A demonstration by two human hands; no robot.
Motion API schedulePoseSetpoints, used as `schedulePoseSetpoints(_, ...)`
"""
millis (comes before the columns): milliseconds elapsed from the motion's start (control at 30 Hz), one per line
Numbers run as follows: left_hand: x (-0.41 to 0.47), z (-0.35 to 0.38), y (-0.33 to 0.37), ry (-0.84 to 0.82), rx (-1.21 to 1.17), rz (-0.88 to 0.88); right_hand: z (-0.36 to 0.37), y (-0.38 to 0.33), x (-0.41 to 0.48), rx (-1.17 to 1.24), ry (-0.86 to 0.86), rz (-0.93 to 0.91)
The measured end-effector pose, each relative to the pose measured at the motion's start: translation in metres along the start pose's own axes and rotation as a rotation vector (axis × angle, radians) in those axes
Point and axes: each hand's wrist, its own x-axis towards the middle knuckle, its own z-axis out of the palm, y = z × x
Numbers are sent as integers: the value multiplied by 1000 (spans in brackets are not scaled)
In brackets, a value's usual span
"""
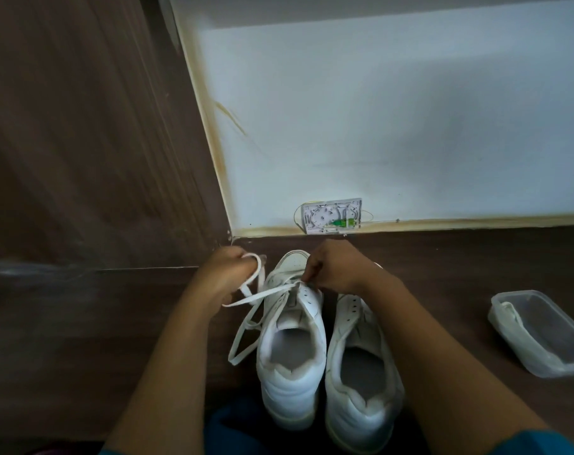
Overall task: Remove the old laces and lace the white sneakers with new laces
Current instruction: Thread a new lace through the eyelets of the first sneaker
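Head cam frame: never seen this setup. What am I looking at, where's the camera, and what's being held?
There is no machine here. A person works with bare hands, and the single picture comes from a camera worn on the head, looking down. Two white sneakers, the left sneaker and the right sneaker, stand side by side on the dark floor, heels toward the person. The left hand grips a white lace looped round its fingers. The right hand pinches that lace at the left sneaker's eyelets. To the right, a clear plastic container holds something white, perhaps more laces.
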Motion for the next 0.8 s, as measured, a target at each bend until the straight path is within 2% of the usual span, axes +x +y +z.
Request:
schedulePoseSetpoints(133,0,-4,-4,3,148,18,0,3,2,-1,24,55)
schedulePoseSetpoints(233,0,0,-4,-94,365,68,-2,2,1,85,28,104)
schedulePoseSetpoints(333,0,13,4,-121,324,196,-8,-7,-4,312,-75,160)
schedulePoseSetpoints(433,-1,30,14,-182,384,271,-10,-18,-9,298,-194,172)
schedulePoseSetpoints(633,2,41,17,-138,557,314,-12,-18,-10,378,-210,282)
schedulePoseSetpoints(700,2,41,17,-131,514,331,-10,-16,-8,410,-191,343)
schedulePoseSetpoints(800,2,36,15,-134,237,238,-8,-13,-6,404,-157,402)
